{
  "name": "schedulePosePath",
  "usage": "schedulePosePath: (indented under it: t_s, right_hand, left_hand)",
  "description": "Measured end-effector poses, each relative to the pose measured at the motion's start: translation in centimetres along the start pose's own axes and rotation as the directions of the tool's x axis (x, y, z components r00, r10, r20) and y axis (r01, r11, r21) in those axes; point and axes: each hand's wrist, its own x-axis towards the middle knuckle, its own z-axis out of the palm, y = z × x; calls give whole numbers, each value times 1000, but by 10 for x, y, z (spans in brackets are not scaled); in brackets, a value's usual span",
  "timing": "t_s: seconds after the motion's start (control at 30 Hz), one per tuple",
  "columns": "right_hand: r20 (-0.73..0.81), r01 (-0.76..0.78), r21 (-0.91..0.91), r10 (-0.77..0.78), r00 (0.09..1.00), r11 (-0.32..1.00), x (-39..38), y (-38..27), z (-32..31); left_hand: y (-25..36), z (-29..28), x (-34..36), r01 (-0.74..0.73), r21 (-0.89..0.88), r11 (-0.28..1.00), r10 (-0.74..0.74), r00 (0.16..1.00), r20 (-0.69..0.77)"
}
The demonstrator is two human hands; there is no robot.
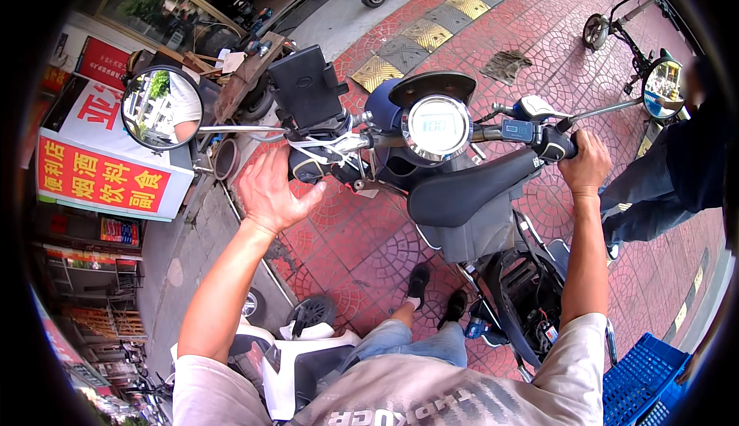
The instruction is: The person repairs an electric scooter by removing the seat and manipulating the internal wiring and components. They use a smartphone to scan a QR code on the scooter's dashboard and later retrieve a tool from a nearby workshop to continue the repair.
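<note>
An electric scooter stands in front of me, with a round lit speedometer [436, 127] at the middle of its handlebar. My right hand [586, 163] wraps round the right grip, beside the black switch housing [553, 143]. At the left end of the bar, my left hand [273, 193] lies over the grip, its fingers curling over the far side and its thumb sticking out. That grip is mostly hidden under the hand. White cables [327, 149] run beside the left switch housing [308, 167]. The black seat [469, 191] is tipped up behind the bar, exposing the open compartment [531, 295].
Round mirrors [162, 108] stick out on both sides. A person in dark clothes [654, 187] stands at the right. A blue plastic crate [643, 380] is at the lower right, and a white scooter [296, 368] is close on my left. A sign box [115, 153] stands farther left.
</note>
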Motion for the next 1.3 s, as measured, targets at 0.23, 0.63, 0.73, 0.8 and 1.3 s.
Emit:
schedulePosePath:
  t_s: [0.23,0.63,0.73,0.8,1.3]
  right_hand:
    - [-76,11,-42,-15,997,999,0,-2,3]
    - [-89,2,-22,-4,996,1000,0,0,2]
    - [-79,-8,-15,7,997,1000,0,-1,0]
    - [-76,-11,-21,9,997,1000,0,0,2]
    - [-96,6,-16,-7,995,1000,2,2,3]
  left_hand:
    - [10,3,3,59,54,997,-55,997,-61]
    - [12,12,2,98,112,989,-86,991,-106]
    - [13,8,3,85,99,991,-75,992,-101]
    - [12,10,2,96,116,989,-86,992,-89]
    - [11,12,-3,126,138,982,-120,991,-53]
